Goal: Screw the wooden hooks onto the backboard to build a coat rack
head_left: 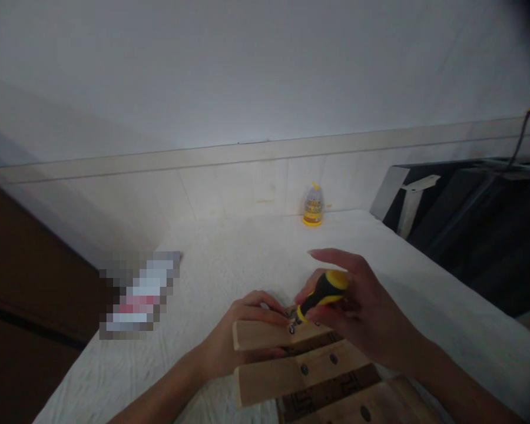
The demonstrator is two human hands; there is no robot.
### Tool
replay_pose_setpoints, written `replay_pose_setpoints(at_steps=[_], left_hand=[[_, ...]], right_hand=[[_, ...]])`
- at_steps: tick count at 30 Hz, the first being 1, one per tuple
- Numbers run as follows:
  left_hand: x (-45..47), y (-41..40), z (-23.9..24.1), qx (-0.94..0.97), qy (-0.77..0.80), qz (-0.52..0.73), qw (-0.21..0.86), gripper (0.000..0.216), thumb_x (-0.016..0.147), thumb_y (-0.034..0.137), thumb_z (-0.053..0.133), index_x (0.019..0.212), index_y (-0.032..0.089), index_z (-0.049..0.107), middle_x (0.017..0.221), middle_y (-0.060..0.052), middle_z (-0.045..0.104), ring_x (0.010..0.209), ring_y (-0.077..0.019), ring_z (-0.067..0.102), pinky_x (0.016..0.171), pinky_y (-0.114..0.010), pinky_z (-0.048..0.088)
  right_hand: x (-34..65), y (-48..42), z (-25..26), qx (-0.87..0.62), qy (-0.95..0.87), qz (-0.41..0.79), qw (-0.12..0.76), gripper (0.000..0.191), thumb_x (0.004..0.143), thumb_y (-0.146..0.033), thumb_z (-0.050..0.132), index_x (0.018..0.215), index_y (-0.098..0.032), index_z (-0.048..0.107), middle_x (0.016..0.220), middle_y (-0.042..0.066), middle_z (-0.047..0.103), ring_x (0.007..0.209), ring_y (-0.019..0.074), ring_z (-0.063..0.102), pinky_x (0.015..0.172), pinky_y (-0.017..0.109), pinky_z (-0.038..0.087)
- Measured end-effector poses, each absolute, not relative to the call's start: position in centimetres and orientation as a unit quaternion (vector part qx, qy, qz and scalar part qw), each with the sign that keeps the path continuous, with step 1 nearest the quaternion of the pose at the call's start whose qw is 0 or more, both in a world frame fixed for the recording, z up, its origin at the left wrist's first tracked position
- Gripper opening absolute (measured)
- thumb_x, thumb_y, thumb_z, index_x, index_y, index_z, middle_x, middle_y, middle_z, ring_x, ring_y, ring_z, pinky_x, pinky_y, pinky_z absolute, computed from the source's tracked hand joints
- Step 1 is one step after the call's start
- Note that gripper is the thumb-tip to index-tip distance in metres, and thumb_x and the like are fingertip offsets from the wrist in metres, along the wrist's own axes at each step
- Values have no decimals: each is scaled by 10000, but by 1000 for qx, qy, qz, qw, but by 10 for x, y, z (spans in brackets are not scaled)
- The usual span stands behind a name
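Observation:
My right hand point(375, 312) is closed around the black and yellow handle of a screwdriver point(321, 292), with one finger stretched out. The screwdriver slants down to the left, its tip at or very near a screw point(292, 329) in the farthest wooden slat point(260, 335). My left hand point(225, 335) grips the left part of that slat, fingers over the top and others showing underneath. Nearer to me, a second slat point(265, 378) carries two dark screws. Darker wood with a carved or printed pattern point(327, 390) shows between the slats.
A clear bottle with a yellow cap and base point(313, 206) stands by the wall. On the left of the white-covered table point(229, 253) lies a blurred-out flat item point(143, 294). Dark panels with a metal bracket point(408, 209) lean at the right; brown furniture point(26, 265) is at the left.

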State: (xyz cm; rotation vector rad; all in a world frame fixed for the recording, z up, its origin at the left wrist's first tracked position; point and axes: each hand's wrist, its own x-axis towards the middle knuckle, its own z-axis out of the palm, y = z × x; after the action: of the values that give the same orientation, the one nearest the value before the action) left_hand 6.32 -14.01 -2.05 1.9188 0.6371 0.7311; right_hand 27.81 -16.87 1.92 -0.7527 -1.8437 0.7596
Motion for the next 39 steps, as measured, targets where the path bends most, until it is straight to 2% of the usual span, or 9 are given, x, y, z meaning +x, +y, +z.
replay_pose_setpoints(at_steps=[4,7,12,19,25,28,31,35,39], left_hand=[[63,-140,-20,791,263,302,463,313,636,261,783,936,208,710,1012,-63,590,921,-185,601,837,-335,488],[62,-140,-21,787,263,305,468,324,637,261,783,949,219,706,1018,-54,583,913,-176,600,822,-320,491],[61,-139,-23,780,270,292,483,330,652,259,774,973,240,704,1054,-54,581,949,-185,597,836,-325,491],[63,-141,-19,791,266,298,463,330,648,283,773,964,216,708,1021,-72,599,937,-200,605,847,-358,488],[63,-140,-22,790,259,305,464,329,641,283,778,958,230,703,1029,-62,594,924,-184,603,837,-338,498],[62,-140,-23,794,260,301,460,329,648,289,775,965,238,704,1030,-60,591,922,-183,602,833,-335,500],[62,-141,-23,793,257,304,461,331,653,288,772,974,242,702,1027,-59,589,917,-181,604,839,-342,498],[63,-140,-20,787,262,303,470,333,651,290,772,972,237,703,1025,-61,586,918,-183,602,831,-339,499],[63,-140,-19,788,266,303,466,327,641,302,777,950,219,709,1008,-64,592,894,-181,603,812,-334,501]], right_hand=[[275,-168,23,-331,-775,250,478,394,813,-374,626,1161,-392,444,675,-68,571,535,81,539,470,155,425],[276,-165,22,-323,-768,279,477,309,852,-336,586,1128,-376,454,862,-39,621,575,66,537,495,157,430],[283,-165,18,-272,-759,379,454,289,932,-349,442,1205,-402,362,893,-33,596,733,92,558,656,215,477],[287,-165,12,-292,-759,384,437,462,950,-282,407,1337,-431,204,948,-9,592,770,109,558,652,239,490],[284,-165,18,-310,-781,263,473,324,882,-224,544,1148,-372,433,808,-37,616,652,104,590,563,208,483],[288,-167,26,-326,-789,259,452,284,884,-200,522,1133,-336,502,975,8,661,732,121,631,589,217,502],[291,-166,30,-323,-782,305,437,388,902,-147,447,1232,-352,460,1156,22,638,805,116,646,662,232,530],[287,-165,28,-320,-761,311,471,348,861,-161,530,1169,-323,522,890,-2,689,635,100,631,560,204,522],[279,-165,24,-352,-729,264,525,239,747,-236,700,955,-274,589,741,-28,596,554,89,560,467,178,465]])
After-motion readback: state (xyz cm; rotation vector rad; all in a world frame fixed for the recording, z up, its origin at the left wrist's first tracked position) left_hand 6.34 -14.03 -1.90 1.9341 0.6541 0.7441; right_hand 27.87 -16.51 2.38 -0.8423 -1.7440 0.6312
